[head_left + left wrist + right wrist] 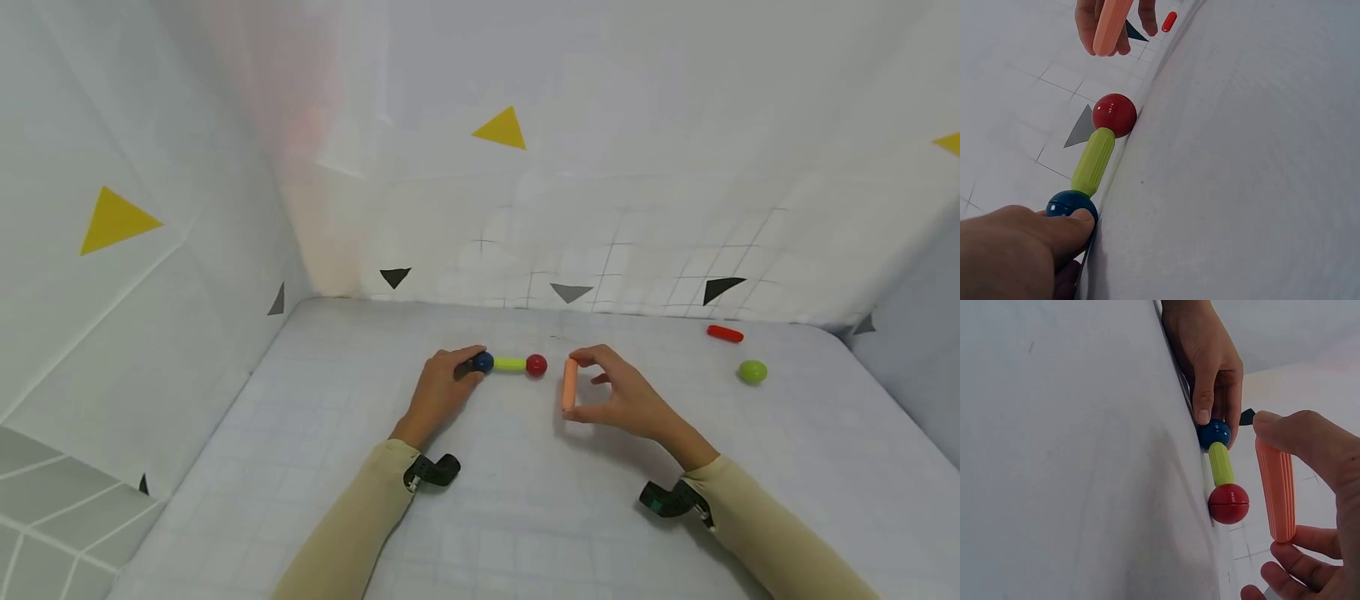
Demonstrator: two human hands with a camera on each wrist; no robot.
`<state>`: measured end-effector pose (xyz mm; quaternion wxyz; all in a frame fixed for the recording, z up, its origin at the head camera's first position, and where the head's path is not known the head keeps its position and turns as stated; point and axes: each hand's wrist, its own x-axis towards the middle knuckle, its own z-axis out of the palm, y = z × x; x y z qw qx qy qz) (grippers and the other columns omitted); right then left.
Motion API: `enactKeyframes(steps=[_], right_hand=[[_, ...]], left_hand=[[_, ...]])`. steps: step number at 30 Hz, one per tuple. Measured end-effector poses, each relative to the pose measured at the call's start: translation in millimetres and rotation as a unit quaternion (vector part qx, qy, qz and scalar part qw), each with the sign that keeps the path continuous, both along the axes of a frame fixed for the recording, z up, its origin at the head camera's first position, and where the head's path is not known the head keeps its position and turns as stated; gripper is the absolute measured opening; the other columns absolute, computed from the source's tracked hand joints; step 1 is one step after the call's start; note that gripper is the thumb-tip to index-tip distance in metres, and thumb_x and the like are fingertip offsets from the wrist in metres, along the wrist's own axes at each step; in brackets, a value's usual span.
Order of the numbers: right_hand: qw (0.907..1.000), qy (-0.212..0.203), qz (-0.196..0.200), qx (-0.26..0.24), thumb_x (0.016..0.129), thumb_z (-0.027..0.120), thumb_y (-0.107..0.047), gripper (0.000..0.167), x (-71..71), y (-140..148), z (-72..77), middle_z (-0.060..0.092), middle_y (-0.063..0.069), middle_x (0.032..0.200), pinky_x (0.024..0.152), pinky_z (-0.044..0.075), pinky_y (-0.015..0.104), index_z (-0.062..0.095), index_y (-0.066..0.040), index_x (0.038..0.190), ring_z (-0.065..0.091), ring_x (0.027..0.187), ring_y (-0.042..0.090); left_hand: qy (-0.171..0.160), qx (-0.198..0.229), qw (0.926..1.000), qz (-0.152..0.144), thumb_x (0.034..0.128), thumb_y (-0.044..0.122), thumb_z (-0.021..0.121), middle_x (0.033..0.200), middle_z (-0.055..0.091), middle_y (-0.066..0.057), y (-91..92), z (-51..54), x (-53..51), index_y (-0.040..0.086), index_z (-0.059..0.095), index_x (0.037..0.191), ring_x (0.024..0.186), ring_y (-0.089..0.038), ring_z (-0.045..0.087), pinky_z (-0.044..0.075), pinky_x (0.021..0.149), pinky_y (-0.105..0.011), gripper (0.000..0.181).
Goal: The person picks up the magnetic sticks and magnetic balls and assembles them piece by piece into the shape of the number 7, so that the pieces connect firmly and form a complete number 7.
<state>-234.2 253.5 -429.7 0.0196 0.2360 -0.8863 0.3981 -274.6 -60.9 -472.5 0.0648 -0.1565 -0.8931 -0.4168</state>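
On the table lies a joined toy piece: a blue ball (483,362), a ridged yellow-green rod (510,364) and a red ball (536,365) in one line. My left hand (441,392) pinches the blue ball between thumb and fingers, as the left wrist view also shows. To the right of the red ball, my right hand (626,396) holds a ridged orange rod (1277,487) by its two ends, thumb at one and a fingertip at the other. The orange rod stays apart from the red ball.
Farther right on the table are a red rod (725,333) and, nearer to me, a green ball (752,372). A white wall sheet (450,217) with triangles and grid lines rises behind the table, and another sheet (150,317) stands at the left.
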Motion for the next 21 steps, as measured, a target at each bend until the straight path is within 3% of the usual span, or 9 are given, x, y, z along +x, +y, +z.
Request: enactKeyframes(steps=[21], right_hand=[[0.9991,0.02,0.019,-0.031,0.075,0.097,-0.029,0.086,7.0,-14.1,-11.4,0.055,0.006,0.134,0.094,0.053,0.052,0.051,-0.003,0.144,0.052,0.123,0.034]], left_hand=[[0.003,0.003,1.0,-0.002,0.0971,0.017,0.077,0.132,0.068,-0.005,0.9,-0.3,0.0,0.022,0.068,0.141,0.112,-0.023,0.059,0.049,0.098,-0.043,0.045]])
